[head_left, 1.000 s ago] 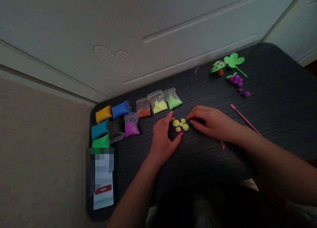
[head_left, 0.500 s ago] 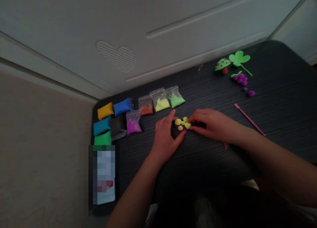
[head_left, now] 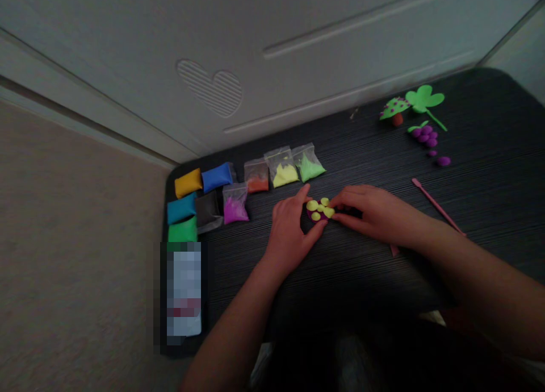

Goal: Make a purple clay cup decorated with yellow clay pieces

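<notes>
A small purple clay disc (head_left: 310,215) lies on the dark table, with several flattened yellow clay dots (head_left: 316,216) on top. My left hand (head_left: 288,228) curls around its left side: the thumb touches the lower edge, another fingertip the upper edge, and the index finger points up and away. From the right, my right hand (head_left: 369,213) pinches the disc's rim at a yellow dot, thumb and fingertips close together. Those fingertips hide part of the right edge. Beneath the right hand, the end of a pink tool (head_left: 395,250) sticks out.
Clay bags in several colours, such as a magenta bag (head_left: 235,205) and a yellow bag (head_left: 284,173), lie at the left and back. Toward the right are a clay mushroom (head_left: 395,111), a green clover (head_left: 423,99), purple grapes (head_left: 426,135) and a pink modelling stick (head_left: 438,206).
The whole view has shifted slightly, so everything appears further right. Both hands keep their places at the clay disc, with barely any finger movement.
</notes>
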Demonstrator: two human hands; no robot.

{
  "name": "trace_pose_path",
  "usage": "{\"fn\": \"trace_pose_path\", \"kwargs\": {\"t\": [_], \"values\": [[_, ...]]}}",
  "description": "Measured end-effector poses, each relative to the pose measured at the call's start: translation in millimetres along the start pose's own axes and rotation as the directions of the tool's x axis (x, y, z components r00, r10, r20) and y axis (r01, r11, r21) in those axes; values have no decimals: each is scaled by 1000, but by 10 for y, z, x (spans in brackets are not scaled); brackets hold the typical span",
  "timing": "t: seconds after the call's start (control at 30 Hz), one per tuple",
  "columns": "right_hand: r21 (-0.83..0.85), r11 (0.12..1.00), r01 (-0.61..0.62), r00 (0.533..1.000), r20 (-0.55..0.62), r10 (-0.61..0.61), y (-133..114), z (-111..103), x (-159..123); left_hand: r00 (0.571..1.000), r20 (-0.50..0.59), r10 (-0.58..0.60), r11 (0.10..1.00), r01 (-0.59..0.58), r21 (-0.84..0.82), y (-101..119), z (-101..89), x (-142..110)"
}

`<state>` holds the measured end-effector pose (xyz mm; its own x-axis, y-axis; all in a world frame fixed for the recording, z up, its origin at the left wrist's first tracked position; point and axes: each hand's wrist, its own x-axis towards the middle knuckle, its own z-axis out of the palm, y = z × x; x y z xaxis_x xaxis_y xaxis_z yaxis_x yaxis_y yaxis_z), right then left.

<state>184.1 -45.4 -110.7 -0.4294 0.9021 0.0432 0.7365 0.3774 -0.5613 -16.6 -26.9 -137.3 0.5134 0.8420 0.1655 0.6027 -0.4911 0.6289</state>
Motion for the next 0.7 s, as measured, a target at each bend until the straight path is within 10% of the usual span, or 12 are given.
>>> {"fn": "trace_pose_path", "kwargs": {"t": [0.7], "values": [[-52, 998, -23, 999, 27, 25, 21, 4, -2, 1000, 20, 10, 1000, -10, 14, 2, -7, 9]]}}
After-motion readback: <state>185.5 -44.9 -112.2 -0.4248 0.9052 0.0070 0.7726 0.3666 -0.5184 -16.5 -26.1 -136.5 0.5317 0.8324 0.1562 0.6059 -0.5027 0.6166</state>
